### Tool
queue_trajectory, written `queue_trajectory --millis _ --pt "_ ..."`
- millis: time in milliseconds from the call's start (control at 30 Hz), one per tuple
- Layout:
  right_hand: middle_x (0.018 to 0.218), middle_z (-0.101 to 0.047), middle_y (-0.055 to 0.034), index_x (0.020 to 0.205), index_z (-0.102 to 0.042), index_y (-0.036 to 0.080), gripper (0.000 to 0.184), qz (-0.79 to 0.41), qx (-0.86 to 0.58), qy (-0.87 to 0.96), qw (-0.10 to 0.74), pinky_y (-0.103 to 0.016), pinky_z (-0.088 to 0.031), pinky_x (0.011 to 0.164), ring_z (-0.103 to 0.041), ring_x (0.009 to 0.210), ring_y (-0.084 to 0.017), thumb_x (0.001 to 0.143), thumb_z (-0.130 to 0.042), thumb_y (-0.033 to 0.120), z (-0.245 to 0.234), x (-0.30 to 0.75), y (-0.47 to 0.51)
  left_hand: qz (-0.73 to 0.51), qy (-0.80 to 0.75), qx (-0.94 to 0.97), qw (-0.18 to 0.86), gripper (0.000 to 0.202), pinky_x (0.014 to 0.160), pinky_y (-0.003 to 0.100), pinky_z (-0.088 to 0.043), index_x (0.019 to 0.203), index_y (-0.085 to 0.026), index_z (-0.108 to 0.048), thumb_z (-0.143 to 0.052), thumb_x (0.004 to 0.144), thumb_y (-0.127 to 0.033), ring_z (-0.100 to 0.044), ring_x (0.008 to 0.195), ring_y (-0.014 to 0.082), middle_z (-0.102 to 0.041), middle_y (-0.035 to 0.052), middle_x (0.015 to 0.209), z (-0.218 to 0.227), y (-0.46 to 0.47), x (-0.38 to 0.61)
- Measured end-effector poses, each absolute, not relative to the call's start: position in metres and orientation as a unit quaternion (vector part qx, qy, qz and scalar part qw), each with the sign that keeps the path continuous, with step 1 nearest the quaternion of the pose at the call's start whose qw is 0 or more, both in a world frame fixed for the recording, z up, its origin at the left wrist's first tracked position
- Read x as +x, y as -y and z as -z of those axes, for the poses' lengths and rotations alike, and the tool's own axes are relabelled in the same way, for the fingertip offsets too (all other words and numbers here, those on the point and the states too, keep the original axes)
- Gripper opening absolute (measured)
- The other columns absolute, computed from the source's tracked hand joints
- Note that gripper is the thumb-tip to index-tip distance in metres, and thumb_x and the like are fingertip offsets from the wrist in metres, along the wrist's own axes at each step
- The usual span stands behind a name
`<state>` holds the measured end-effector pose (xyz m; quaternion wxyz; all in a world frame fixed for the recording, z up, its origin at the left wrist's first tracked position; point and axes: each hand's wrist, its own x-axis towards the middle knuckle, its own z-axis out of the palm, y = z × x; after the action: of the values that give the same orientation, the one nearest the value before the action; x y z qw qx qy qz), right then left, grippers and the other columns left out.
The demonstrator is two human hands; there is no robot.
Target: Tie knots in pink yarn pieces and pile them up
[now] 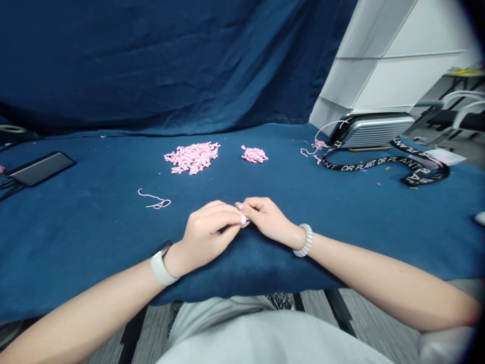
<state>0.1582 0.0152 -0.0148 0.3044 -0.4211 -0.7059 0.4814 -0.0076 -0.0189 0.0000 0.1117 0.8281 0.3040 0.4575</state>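
Observation:
My left hand (pixel 212 230) and my right hand (pixel 267 217) meet fingertip to fingertip over the front part of the table. Both are closed in a pinch, and whatever lies between the fingers is too small or hidden to make out. Beyond them sits a wide heap of small pink knotted cord pieces (pixel 193 157). A smaller heap of similar pink pieces (pixel 255 154) lies to its right, straight ahead of my hands. A loose pink string (pixel 161 204), looped at one end, rests left of my left hand.
A blue cloth (pixel 113 237) covers the table. At the right are a black lettered lanyard (pixel 364 164), a silver ribbed case (pixel 379 131) and a pink string tangle (pixel 318 145). A dark flat device (pixel 41 168) with cables lies at the left. Blue fabric (pixel 170 65) hangs behind.

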Motion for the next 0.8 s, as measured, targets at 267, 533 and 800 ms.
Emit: queue_trajectory --millis 267,533,800 --pt "0.058 -0.043 0.0025 0.061 -0.047 0.006 0.047 -0.474 -0.439 0.694 0.317 -0.008 -0.028 0.053 -0.032 0.054 0.005 0.079 -0.044 0.050 0.015 0.158 -0.016 -0.464 -0.396 0.685 0.399 0.009 0.069 0.025 -0.051 0.075 -0.014 -0.068 -0.068 0.072 -0.023 -0.063 0.075 0.0151 -0.068 0.0065 0.081 0.001 0.018 -0.005" --pt "0.061 -0.045 0.0017 0.063 -0.047 0.007 0.047 -0.464 -0.460 0.672 0.350 -0.009 -0.030 0.056 -0.035 0.057 0.004 0.076 -0.049 0.053 0.015 0.158 -0.016 -0.447 -0.437 0.569 0.534 0.023 0.066 0.023 -0.047 0.083 -0.013 -0.069 -0.073 0.068 -0.029 -0.057 0.066 0.0109 -0.068 0.0053 0.080 0.009 0.009 -0.007" --pt "0.065 -0.049 0.0002 0.067 -0.050 0.008 0.047 -0.418 -0.459 0.675 0.399 -0.010 -0.032 0.059 -0.038 0.060 0.003 0.077 -0.048 0.053 0.018 0.159 -0.015 -0.456 -0.405 0.504 0.612 0.027 0.049 0.016 -0.034 0.077 -0.015 -0.051 -0.073 0.068 -0.026 -0.045 0.053 0.0035 -0.059 -0.0026 0.066 0.009 0.005 -0.005"
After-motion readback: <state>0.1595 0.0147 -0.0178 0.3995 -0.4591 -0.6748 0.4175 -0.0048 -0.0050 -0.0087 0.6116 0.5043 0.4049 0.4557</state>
